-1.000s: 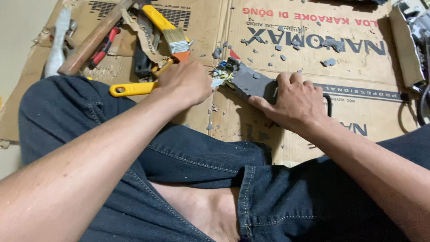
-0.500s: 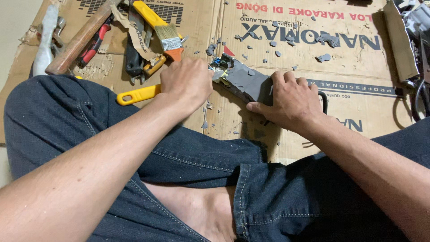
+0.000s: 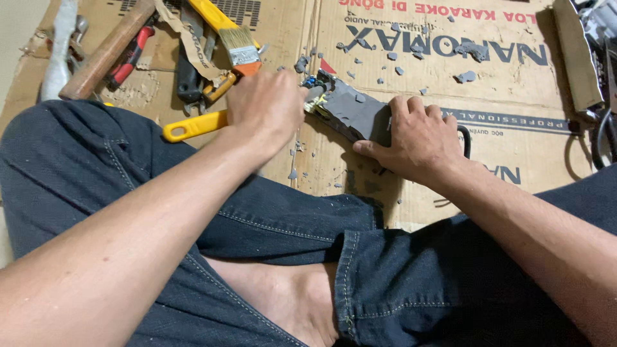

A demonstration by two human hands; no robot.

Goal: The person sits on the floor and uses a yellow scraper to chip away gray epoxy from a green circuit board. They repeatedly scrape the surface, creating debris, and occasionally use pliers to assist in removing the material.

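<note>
A grey potted block (image 3: pixel 352 110) with coloured wires at its left end lies on the flattened cardboard (image 3: pixel 514 148) in front of my crossed legs. My right hand (image 3: pixel 419 138) lies over the block's right end, thumb against its near side, pinning it down. Fingers curled, my left hand (image 3: pixel 267 110) is closed around a yellow-handled tool (image 3: pixel 193 126) at the wired end of the block. The handle sticks out to the left, and the hand hides the tool's tip.
At the back left lie a wooden-handled hammer (image 3: pixel 106 51), red-handled pliers (image 3: pixel 130 56), a yellow paintbrush (image 3: pixel 234 46) and dark-handled tools (image 3: pixel 188 77). Grey chips (image 3: pixel 469 50) are scattered over the cardboard. More equipment and cables (image 3: pixel 601 122) sit at the right edge.
Both hands stay on the block and the tool. My left hand has shifted slightly at the wired end, and the view has tilted a little.
</note>
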